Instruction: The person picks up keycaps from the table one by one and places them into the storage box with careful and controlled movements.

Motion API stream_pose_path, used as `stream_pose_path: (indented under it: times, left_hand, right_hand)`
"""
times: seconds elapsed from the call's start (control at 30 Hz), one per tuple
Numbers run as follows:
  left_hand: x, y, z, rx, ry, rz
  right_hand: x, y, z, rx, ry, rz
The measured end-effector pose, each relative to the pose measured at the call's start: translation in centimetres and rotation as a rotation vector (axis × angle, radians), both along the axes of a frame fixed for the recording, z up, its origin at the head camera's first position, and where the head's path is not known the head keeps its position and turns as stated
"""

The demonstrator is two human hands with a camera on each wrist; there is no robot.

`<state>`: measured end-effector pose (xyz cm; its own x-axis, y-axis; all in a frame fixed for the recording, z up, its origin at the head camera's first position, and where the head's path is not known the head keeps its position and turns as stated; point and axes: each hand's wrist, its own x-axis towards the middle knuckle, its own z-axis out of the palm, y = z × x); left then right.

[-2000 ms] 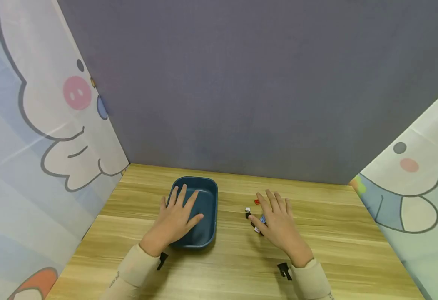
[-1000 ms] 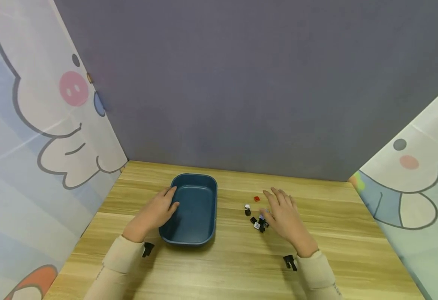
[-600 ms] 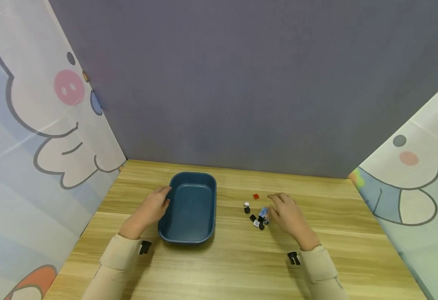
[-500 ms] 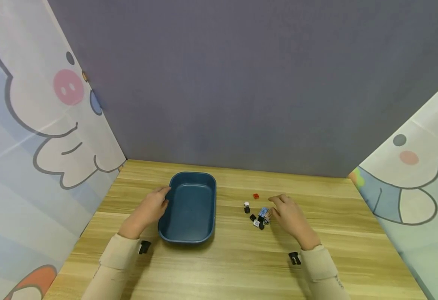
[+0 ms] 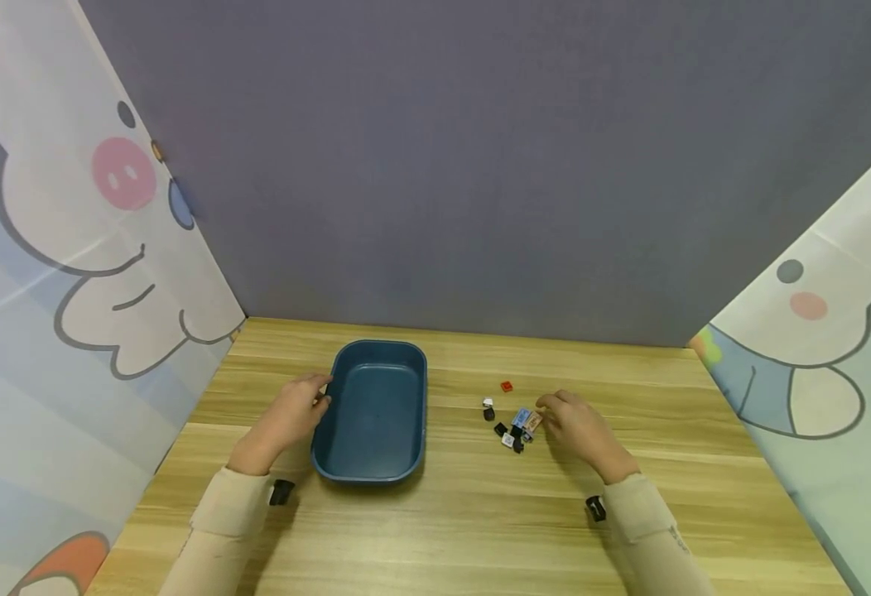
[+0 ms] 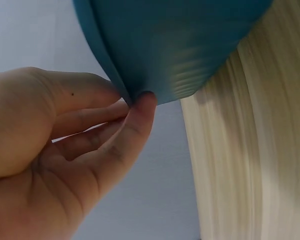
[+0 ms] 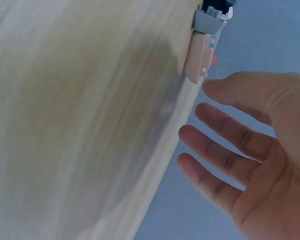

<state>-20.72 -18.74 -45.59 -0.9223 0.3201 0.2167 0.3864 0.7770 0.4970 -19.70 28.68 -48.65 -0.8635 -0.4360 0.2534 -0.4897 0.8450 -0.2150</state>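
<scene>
A dark blue rectangular tray (image 5: 377, 476) stands left of centre on the table. My left hand (image 5: 289, 416) is at its left rim; in the left wrist view, thumb and forefinger pinch the edge of the tray (image 6: 160, 50). My right hand (image 5: 577, 426) hovers just right of a small pile of toy building bricks, its fingers loosely bent around nothing. Nearest to it is a peach brick (image 5: 532, 423), beside a light blue brick (image 5: 521, 417). The right wrist view shows the fingertips close to the studded peach brick (image 7: 196, 57), apparently without contact.
Black pieces and a white brick (image 5: 507, 440) lie at the pile's near side. A red brick (image 5: 507, 386) sits farther back, and a white piece (image 5: 488, 402) is nearer the tray. A grey panel (image 5: 435, 165) rises behind the wooden table (image 5: 435, 546).
My left hand has gone from above the tray to its left rim and taken hold there. My right hand has shifted right and lower, uncovering the bricks. The head view has drifted slightly.
</scene>
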Motion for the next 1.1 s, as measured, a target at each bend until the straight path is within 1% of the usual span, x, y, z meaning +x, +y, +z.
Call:
stream_pose_path:
  times: [0.13,0.23,0.5,0.77,1.1]
  left_hand:
    - [-0.1,-0.2,-0.1,0.040,-0.060,0.006]
    - [-0.1,-0.3,0.0,0.063,-0.092,0.009]
    - [-0.3,-0.7,0.1,0.078,-0.120,-0.001]
    - [-0.5,-1.0,0.1,0.097,-0.183,0.007]
    - [-0.7,-1.1,0.1,0.132,-0.213,0.011]
  right_hand:
    - [-0.3,-0.1,-0.2,-0.009,-0.060,-0.007]
    - [-0.6,-0.2,-0.3,-0.011,-0.087,-0.011]
    - [-1.1,-0.2,-0.4,0.012,-0.081,-0.023]
    - [-1.1,-0.2,-0.4,0.018,-0.103,-0.025]
    - [-1.1,0.2,-0.5,0.027,-0.120,-0.019]
